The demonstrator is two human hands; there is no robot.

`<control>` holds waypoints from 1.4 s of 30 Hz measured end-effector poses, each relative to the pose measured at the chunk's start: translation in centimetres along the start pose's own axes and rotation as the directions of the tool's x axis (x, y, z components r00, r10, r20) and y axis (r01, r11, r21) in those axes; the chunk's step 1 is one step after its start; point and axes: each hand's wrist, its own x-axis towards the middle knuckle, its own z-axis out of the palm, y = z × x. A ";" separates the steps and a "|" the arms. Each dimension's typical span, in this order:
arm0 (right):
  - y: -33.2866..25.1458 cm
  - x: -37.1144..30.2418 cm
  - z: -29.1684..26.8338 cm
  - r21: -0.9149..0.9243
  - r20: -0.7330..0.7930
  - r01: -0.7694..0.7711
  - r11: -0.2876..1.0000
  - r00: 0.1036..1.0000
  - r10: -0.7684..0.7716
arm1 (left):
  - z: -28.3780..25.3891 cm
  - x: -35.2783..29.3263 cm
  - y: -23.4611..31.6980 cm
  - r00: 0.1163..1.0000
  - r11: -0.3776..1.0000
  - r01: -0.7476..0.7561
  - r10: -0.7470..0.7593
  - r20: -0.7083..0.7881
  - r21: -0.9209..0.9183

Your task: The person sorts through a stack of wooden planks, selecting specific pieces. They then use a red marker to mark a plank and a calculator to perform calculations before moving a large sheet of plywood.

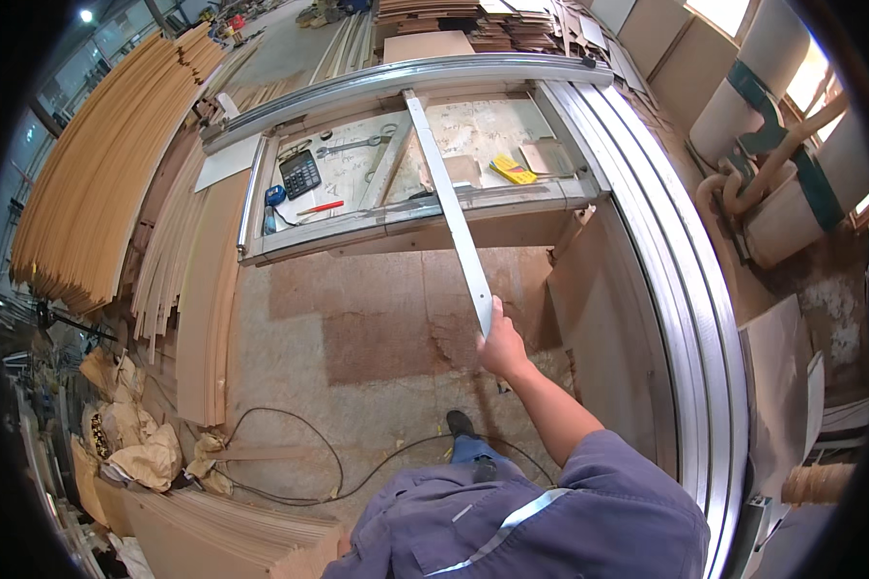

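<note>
My right hand (502, 345) is closed around the near end of a long, flat, silver metal bar (449, 207) with a small hole close to my fingers. From my grip the bar slants away across a metal frame (357, 227), its far end by the fence rail (406, 69). On the panel within the frame lie a black calculator (300, 174), a blue tape measure (275, 196), a red pen (321, 207), a wrench (357, 144) and a yellow box (513, 170). My left hand is out of sight.
Shiny sliding rails (661, 222) run along the right side. Tall board stacks (106, 164) stand at left, with crumpled brown paper (145, 439) below. A black cable (343, 487) snakes over the floor near my shoe (460, 423). Dust-collector bags (792, 193) stand far right.
</note>
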 end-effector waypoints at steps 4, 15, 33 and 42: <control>-0.8 -0.3 0.1 -0.041 -0.006 0.038 0.998 0.999 -0.039 | 2.4 -5.7 -2.5 0.999 0.999 0.012 -0.015 -0.045 -0.053; 0.0 -5.5 -4.2 0.006 -0.153 0.122 0.992 0.981 -0.120 | 6.2 -24.0 1.8 0.928 0.942 -0.194 0.086 -0.361 -0.274; -1.0 -20.4 -9.2 -0.077 -0.013 0.252 0.965 0.967 -0.253 | 26.5 -35.6 1.0 0.919 0.130 0.218 -0.360 0.159 -0.967; -3.5 -26.2 -11.2 -0.043 -0.023 0.247 0.968 0.969 -0.248 | 19.5 -40.8 2.8 0.960 0.518 -0.177 -0.094 -0.262 -0.837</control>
